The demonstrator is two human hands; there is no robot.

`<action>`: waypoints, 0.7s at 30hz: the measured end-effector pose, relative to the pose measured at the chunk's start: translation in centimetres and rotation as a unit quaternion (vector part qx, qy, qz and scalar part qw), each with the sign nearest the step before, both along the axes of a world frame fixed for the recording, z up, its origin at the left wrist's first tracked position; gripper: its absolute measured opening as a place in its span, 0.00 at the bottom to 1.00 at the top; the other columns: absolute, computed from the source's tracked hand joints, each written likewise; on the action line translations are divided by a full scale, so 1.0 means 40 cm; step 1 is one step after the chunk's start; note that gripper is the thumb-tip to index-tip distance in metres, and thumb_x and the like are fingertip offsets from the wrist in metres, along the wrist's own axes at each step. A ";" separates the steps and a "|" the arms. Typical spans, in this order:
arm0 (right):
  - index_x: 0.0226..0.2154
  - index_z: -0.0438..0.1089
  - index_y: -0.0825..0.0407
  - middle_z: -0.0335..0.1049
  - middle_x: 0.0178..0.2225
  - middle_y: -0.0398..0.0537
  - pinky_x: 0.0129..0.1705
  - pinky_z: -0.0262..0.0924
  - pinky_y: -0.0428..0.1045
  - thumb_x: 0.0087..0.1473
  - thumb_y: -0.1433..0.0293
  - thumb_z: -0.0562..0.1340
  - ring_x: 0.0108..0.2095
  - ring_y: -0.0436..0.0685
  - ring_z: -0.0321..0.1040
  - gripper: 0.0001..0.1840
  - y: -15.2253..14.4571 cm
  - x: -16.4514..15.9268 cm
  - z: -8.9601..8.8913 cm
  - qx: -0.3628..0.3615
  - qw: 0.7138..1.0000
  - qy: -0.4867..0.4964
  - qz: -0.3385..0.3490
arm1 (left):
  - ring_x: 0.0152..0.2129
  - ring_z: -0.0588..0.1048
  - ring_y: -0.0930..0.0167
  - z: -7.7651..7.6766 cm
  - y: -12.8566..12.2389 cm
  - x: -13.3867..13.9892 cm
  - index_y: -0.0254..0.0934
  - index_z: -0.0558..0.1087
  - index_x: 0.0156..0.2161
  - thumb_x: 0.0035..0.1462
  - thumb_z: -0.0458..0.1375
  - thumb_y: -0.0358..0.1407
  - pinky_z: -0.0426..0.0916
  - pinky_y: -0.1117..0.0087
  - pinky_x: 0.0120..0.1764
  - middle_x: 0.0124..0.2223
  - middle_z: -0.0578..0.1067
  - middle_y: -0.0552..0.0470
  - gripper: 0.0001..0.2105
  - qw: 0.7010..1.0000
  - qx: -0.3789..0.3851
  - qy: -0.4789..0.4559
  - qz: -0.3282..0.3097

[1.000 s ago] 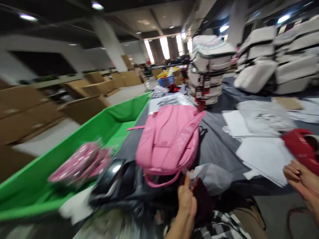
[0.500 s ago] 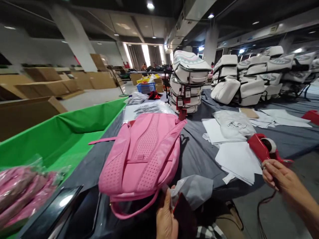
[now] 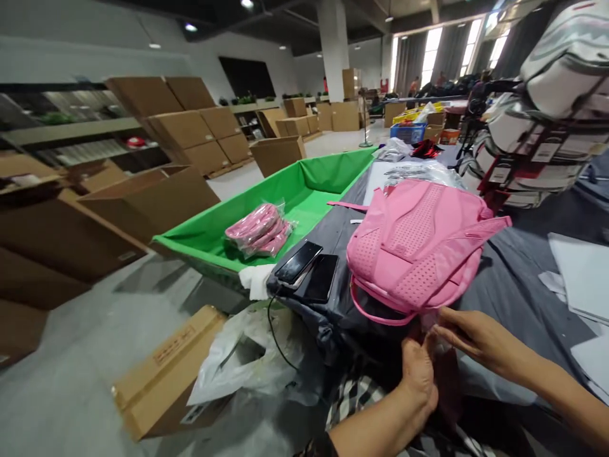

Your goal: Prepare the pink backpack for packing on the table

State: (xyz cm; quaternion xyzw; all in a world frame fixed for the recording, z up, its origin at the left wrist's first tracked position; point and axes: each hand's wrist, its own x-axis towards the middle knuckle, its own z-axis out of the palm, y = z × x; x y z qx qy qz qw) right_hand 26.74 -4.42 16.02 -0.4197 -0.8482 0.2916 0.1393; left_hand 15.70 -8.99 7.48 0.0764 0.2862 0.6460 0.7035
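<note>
A pink backpack point(image 3: 419, 244) lies back-side up on the grey-covered table point(image 3: 518, 285), its carry loop toward me. Just below that loop, my left hand point(image 3: 419, 374) and my right hand point(image 3: 473, 339) meet at the table's near edge, both pinching a thin clear plastic bag point(image 3: 435, 330). The bag hangs down in front of me over something dark red; what it is cannot be made out. Neither hand touches the backpack.
Two black phones point(image 3: 309, 270) lie on the table's left corner. A green-lined bin point(image 3: 295, 190) holds bagged pink items point(image 3: 259, 228). A cardboard box point(image 3: 166, 368) and plastic bags sit on the floor. Stacked white backpacks point(image 3: 542, 114) and white sheets point(image 3: 578, 273) occupy the right.
The view swung left. My right hand left the red tape dispenser, now out of view, and came over to my left hand at the plastic bag below the backpack.
</note>
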 end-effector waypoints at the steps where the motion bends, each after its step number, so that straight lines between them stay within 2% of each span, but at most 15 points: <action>1: 0.30 0.65 0.48 0.69 0.23 0.43 0.26 0.55 0.46 0.64 0.55 0.51 0.22 0.52 0.63 0.18 0.012 0.002 -0.016 0.021 1.000 -0.015 -0.008 | 0.44 0.80 0.59 0.000 0.000 0.001 0.34 0.80 0.48 0.41 0.77 0.48 0.74 0.63 0.48 0.46 0.82 0.41 0.30 1.000 0.005 -0.003 0.006; 6: 0.34 0.69 0.47 0.75 0.25 0.46 0.24 0.55 0.47 0.64 0.61 0.51 0.21 0.55 0.70 0.14 0.009 0.009 -0.070 0.134 0.988 -0.061 -0.056 | 0.45 0.80 0.60 -0.009 0.005 0.002 0.34 0.81 0.41 0.39 0.78 0.47 0.71 0.63 0.52 0.41 0.82 0.43 0.26 1.000 -0.007 -0.012 0.016; 10: 0.36 0.69 0.47 0.78 0.29 0.47 0.23 0.56 0.46 0.65 0.64 0.50 0.22 0.56 0.74 0.13 -0.003 0.002 -0.087 0.239 0.966 -0.078 -0.053 | 0.46 0.79 0.62 -0.017 0.002 -0.001 0.35 0.80 0.43 0.42 0.77 0.45 0.71 0.65 0.51 0.46 0.82 0.44 0.24 1.000 -0.004 -0.022 0.013; 13: 0.37 0.69 0.47 0.78 0.30 0.47 0.22 0.56 0.46 0.67 0.63 0.49 0.23 0.56 0.75 0.15 -0.006 -0.002 -0.088 0.275 0.956 -0.083 -0.055 | 0.46 0.79 0.61 -0.016 -0.002 -0.004 0.35 0.80 0.44 0.42 0.77 0.44 0.72 0.65 0.48 0.48 0.81 0.43 0.24 0.999 0.001 -0.037 -0.003; 15: 0.35 0.69 0.47 0.78 0.29 0.47 0.21 0.54 0.46 0.67 0.62 0.49 0.22 0.56 0.75 0.16 -0.009 -0.007 -0.084 0.259 0.960 -0.087 -0.069 | 0.45 0.79 0.59 -0.011 -0.001 -0.006 0.35 0.80 0.44 0.40 0.78 0.45 0.74 0.64 0.45 0.48 0.81 0.42 0.26 0.999 -0.013 -0.036 -0.004; 19: 0.35 0.68 0.45 0.76 0.26 0.45 0.24 0.57 0.46 0.67 0.58 0.49 0.23 0.56 0.74 0.16 -0.016 -0.016 -0.075 0.134 0.985 -0.046 -0.099 | 0.46 0.80 0.57 0.001 0.004 -0.009 0.33 0.80 0.45 0.38 0.77 0.50 0.74 0.64 0.46 0.49 0.81 0.39 0.31 1.000 -0.012 -0.021 -0.014; 21: 0.34 0.67 0.45 0.75 0.25 0.44 0.25 0.58 0.47 0.67 0.57 0.50 0.23 0.56 0.73 0.17 -0.017 -0.014 -0.077 0.099 0.989 -0.036 -0.107 | 0.47 0.79 0.57 0.002 0.005 -0.011 0.33 0.80 0.46 0.40 0.77 0.50 0.73 0.63 0.48 0.49 0.81 0.39 0.31 1.000 0.003 -0.015 -0.016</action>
